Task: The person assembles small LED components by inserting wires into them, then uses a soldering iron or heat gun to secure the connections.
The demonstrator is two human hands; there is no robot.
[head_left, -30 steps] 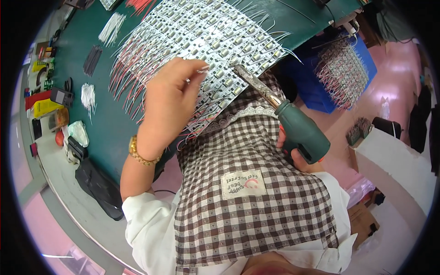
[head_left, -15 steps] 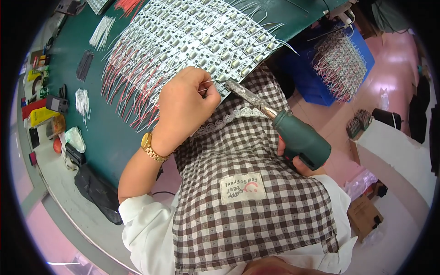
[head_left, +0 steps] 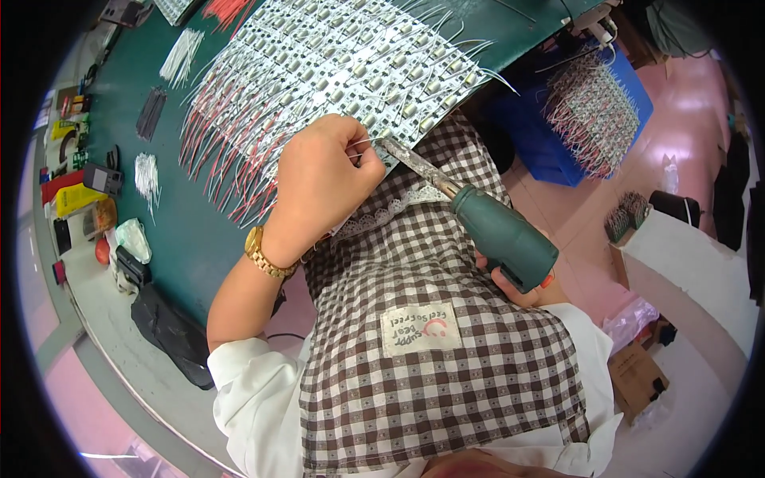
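My left hand (head_left: 325, 174), with a gold watch on its wrist, is closed in a pinch on a thin white wire (head_left: 360, 149) at the near edge of the circuit board panel (head_left: 339, 94). Its fingertips hide part of the wire. My right hand (head_left: 518, 291) is wrapped round the handle of a green soldering gun (head_left: 506, 237), mostly hidden behind it. The gun's scorched metal barrel points up and left, its tip at the panel's corner beside my left fingertips. Rows of silvery round parts cover the panel, and red and white wires hang off its left side.
On the green table (head_left: 119, 95) lie bundles of white wires (head_left: 182, 57), dark wires (head_left: 151, 113) and red wires (head_left: 225, 11). A blue bin (head_left: 534, 151) at right holds more wired boards (head_left: 594, 115). A cardboard box (head_left: 637, 378) sits on the floor at lower right.
The soldering gun has shifted left and slightly up, bringing its tip closer to my left fingertips. My left hand keeps its pinch almost in the same spot.
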